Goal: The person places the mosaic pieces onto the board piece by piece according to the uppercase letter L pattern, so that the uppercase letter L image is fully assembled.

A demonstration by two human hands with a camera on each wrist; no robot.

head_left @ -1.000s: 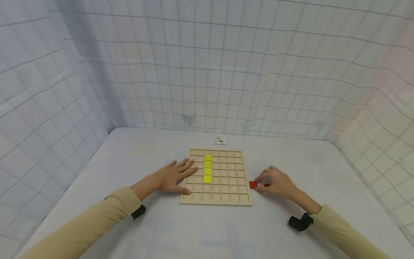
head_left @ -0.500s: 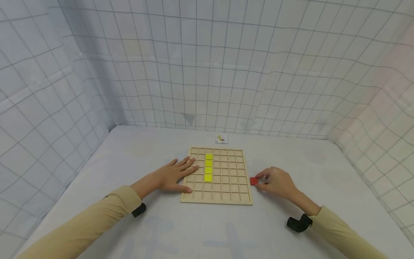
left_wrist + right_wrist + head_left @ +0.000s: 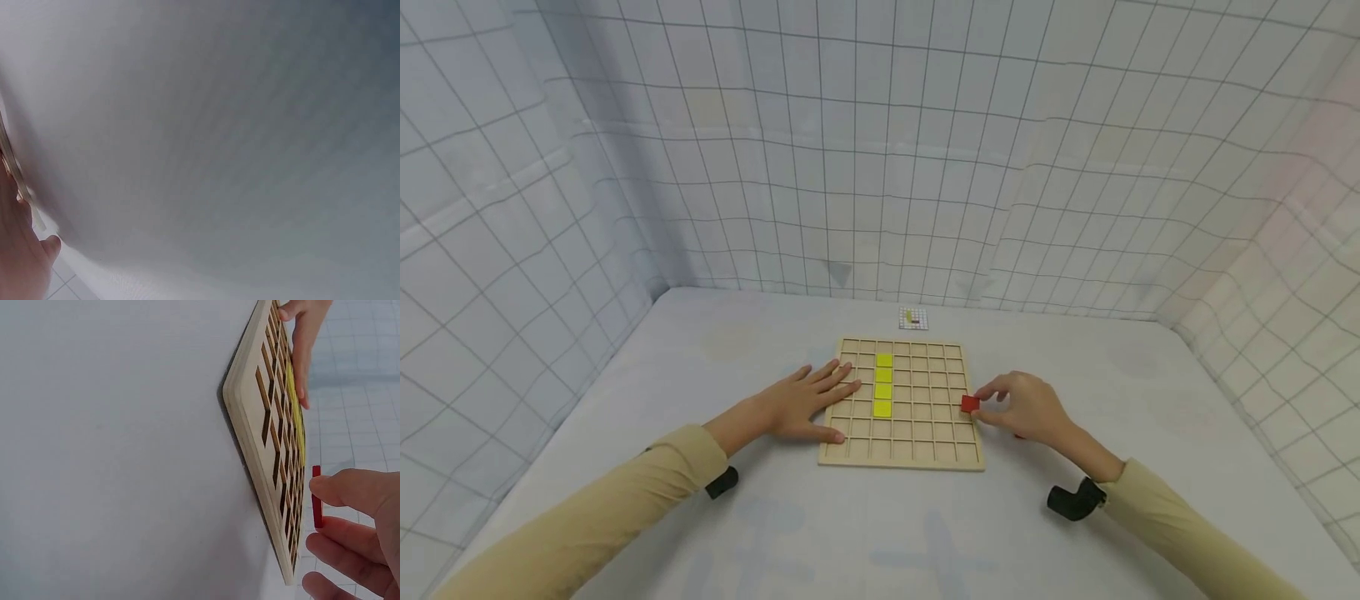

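A wooden grid board (image 3: 922, 431) lies flat on the white table, with several yellow square tiles (image 3: 883, 392) in one column of its cells. My left hand (image 3: 801, 407) rests with spread fingers on the board's left edge. Between thumb and fingers my right hand (image 3: 1028, 407) pinches a red square tile (image 3: 970, 403), which in the head view appears over the board's right edge. From the right wrist view, the thin red tile (image 3: 317, 497) is seen edge-on, apart from the board (image 3: 240, 406). The left wrist view catches only part of the left hand (image 3: 25, 250).
Another red piece (image 3: 1019, 436) lies on the table, mostly hidden under the right hand. Behind the board is a small card (image 3: 913, 318) printed with a grid and coloured squares. A white grid-patterned curtain (image 3: 880, 167) encloses the back and sides of the table.
My right hand has lifted the red tile from the table beside the board and carried it left and away from me, to over the board's right edge. The left hand has stayed in place.
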